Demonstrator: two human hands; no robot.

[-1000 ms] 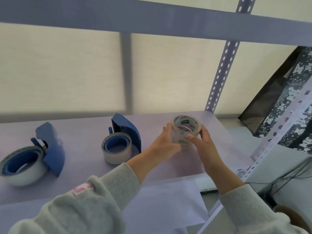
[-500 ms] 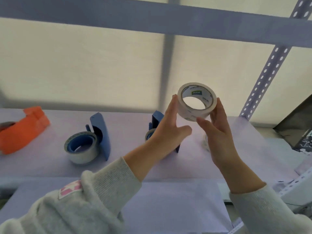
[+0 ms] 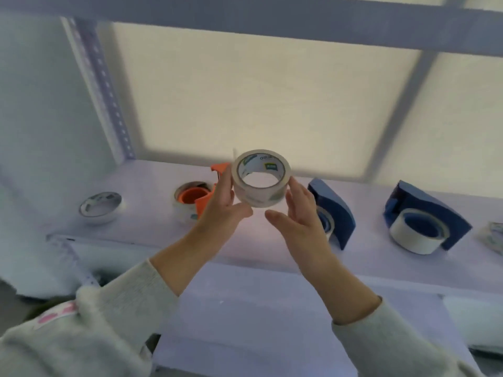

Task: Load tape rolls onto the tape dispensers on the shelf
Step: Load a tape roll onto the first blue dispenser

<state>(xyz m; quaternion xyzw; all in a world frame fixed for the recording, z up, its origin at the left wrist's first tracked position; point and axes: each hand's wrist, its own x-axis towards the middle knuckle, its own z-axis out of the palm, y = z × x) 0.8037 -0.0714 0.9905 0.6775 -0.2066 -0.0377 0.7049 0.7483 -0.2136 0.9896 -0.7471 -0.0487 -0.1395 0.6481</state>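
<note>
I hold a clear tape roll (image 3: pixel 261 183) with a white core up in the air, above the shelf (image 3: pixel 152 183). My left hand (image 3: pixel 221 210) presses its left side and my right hand (image 3: pixel 302 213) its right side. Behind my left hand an orange dispenser (image 3: pixel 202 195) with a roll on it lies on the shelf. To the right stand two blue dispensers (image 3: pixel 333 210) (image 3: pixel 427 216), each with a white roll. A loose roll (image 3: pixel 100 207) lies flat at the left.
A perforated upright post (image 3: pixel 100 91) rises at the shelf's back left and a beam (image 3: pixel 245 20) crosses overhead. Another roll (image 3: pixel 494 236) shows at the right edge. A lower shelf board (image 3: pixel 258 322) lies beneath my arms.
The view has swung left along the shelf. The roll, lifted off the shelf a second ago, stays held between both hands; the orange dispenser and the loose roll have come into view.
</note>
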